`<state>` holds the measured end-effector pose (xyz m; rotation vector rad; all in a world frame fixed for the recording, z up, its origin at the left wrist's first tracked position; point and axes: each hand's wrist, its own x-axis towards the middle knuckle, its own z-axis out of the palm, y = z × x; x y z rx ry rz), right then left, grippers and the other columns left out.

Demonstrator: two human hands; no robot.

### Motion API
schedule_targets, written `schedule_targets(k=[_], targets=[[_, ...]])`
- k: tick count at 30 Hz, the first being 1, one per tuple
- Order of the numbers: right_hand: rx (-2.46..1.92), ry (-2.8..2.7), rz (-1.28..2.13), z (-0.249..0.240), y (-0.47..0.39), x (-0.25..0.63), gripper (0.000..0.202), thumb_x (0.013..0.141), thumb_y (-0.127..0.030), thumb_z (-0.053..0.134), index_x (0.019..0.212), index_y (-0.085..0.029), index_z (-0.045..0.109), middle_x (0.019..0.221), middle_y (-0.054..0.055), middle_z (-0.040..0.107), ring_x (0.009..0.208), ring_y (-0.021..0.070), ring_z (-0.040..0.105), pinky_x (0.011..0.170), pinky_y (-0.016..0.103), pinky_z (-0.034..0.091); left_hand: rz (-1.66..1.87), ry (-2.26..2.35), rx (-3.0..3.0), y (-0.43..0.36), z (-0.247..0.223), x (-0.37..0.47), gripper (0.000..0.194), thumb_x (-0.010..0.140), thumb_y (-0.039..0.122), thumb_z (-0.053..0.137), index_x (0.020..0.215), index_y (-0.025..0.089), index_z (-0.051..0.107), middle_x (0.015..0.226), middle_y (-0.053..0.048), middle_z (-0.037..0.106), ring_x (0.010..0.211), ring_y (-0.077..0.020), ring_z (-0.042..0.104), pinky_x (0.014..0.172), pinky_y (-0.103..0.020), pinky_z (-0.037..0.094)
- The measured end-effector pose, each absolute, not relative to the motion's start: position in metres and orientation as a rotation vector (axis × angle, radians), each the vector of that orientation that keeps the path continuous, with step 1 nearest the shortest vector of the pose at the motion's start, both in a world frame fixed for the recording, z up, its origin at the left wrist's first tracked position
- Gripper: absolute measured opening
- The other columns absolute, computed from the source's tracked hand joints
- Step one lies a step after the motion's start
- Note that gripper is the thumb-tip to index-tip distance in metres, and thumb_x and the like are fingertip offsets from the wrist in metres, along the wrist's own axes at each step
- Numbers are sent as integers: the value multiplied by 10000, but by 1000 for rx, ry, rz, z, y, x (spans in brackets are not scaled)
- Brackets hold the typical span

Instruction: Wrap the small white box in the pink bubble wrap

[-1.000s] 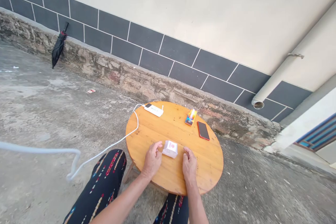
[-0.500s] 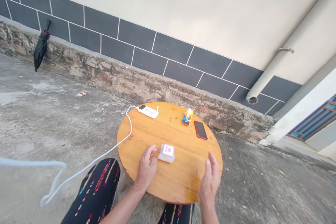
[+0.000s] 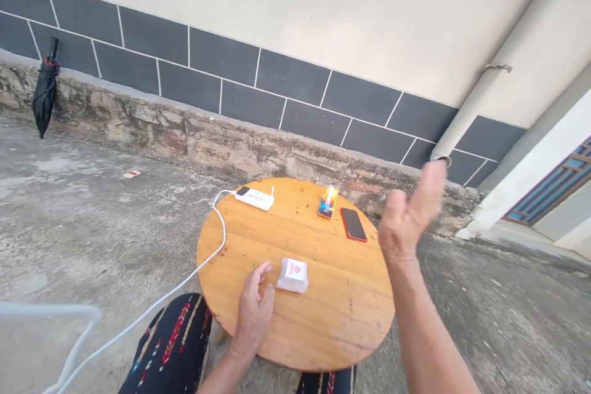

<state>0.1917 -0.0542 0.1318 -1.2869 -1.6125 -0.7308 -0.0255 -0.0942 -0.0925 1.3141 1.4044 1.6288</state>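
A small wrapped packet with a white and pink label (image 3: 293,275) lies on the round wooden table (image 3: 332,314). Just left of it is my left hand (image 3: 255,305), fingers apart and slightly curled, with nothing in it. My right hand (image 3: 410,218) is raised beyond the table's right edge, empty, thumb apart from the fingers, its fingertips blurred. Nearest to it on the table lies a dark-screened phone with a red edge (image 3: 354,225). A tape dispenser in yellow, orange and blue (image 3: 328,202) stands left of the phone.
A white device, perhaps a power bank (image 3: 255,198), lies at the table's far left. Its white cable (image 3: 184,281) runs over the left edge toward me. A folded black umbrella (image 3: 45,92) leans on the stone wall base (image 3: 221,144). A drainpipe (image 3: 480,98) comes down at the right.
My right hand has risen up and to the right, off the table's near right side. My left hand stays beside the packet. The view has shifted slightly.
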Motion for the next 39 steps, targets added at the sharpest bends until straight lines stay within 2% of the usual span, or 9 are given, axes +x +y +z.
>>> schedule_targets(k=[2, 4, 5, 7, 9, 14, 29, 35, 39], targets=[[-1464, -1783, -596, 81, -35, 196, 584, 931, -445, 317, 1416, -122, 343, 1453, 173, 323, 1330, 340, 301, 1016, 527, 309, 1630, 1398, 1325, -94, -93, -26, 429, 755, 193, 468, 1174, 145, 546, 1182, -130, 605, 1098, -258, 564, 979, -444, 433], [-1695, -2040, -374, 15, -37, 207, 482, 889, -445, 399, 1253, -172, 559, 1312, 166, 512, 1181, 345, 495, 915, 511, 417, 1615, 1386, 1336, -94, -93, -26, 423, 758, 186, 461, 1171, 151, 545, 1189, -128, 600, 1119, -259, 549, 990, -453, 422], [-1788, -2090, -305, -17, -45, 215, 461, 873, -446, 427, 1216, -187, 592, 1275, 159, 548, 1149, 347, 524, 895, 509, 435, 1603, 1377, 1341, -94, -93, -26, 416, 760, 184, 459, 1165, 157, 548, 1191, -124, 599, 1129, -259, 541, 995, -455, 417], [-1843, -2107, -301, -68, -69, 231, 463, 889, -429, 408, 1270, -211, 554, 1338, 121, 509, 1221, 327, 468, 954, 513, 399, 1572, 1360, 1347, -94, -92, -26, 406, 764, 185, 456, 1159, 169, 549, 1197, -115, 596, 1143, -256, 532, 1001, -454, 412], [-1837, -2117, -320, -93, -94, 241, 472, 905, -422, 391, 1300, -204, 527, 1375, 104, 476, 1265, 304, 421, 1010, 508, 350, 1548, 1357, 1345, -95, -90, -26, 406, 774, 191, 451, 1170, 173, 539, 1201, -112, 594, 1144, -254, 530, 1003, -456, 408], [-1834, -2092, -300, -84, -116, 234, 460, 924, -378, 367, 1308, -174, 516, 1394, 101, 454, 1297, 276, 376, 1061, 480, 292, 1509, 1411, 1355, -95, -88, -27, 408, 799, 198, 445, 1201, 169, 514, 1204, -113, 589, 1131, -250, 532, 1002, -459, 399], [-1803, -2000, -237, -82, -112, 232, 440, 893, -372, 398, 1265, -196, 553, 1364, 93, 488, 1272, 287, 400, 1047, 486, 297, 1522, 1450, 1491, -94, -87, -25, 351, 781, 172, 490, 1115, 174, 597, 1143, -88, 631, 1098, -231, 561, 996, -406, 419], [-1623, -1975, 206, -73, -105, 210, 503, 857, -409, 471, 1307, -185, 502, 1327, 109, 521, 1248, 280, 443, 1042, 475, 347, 1371, 1437, 1450, -97, -74, -28, 384, 800, 230, 530, 1179, 201, 581, 1233, -84, 583, 1159, -242, 522, 941, -372, 455], [-1547, -1888, 415, -63, -96, 179, 529, 843, -412, 526, 1326, -202, 477, 1312, 95, 536, 1212, 274, 484, 1019, 461, 392, 1280, 1359, 1312, -90, -64, -27, 440, 809, 265, 533, 1243, 193, 534, 1209, -102, 602, 1048, -227, 595, 862, -349, 497]])
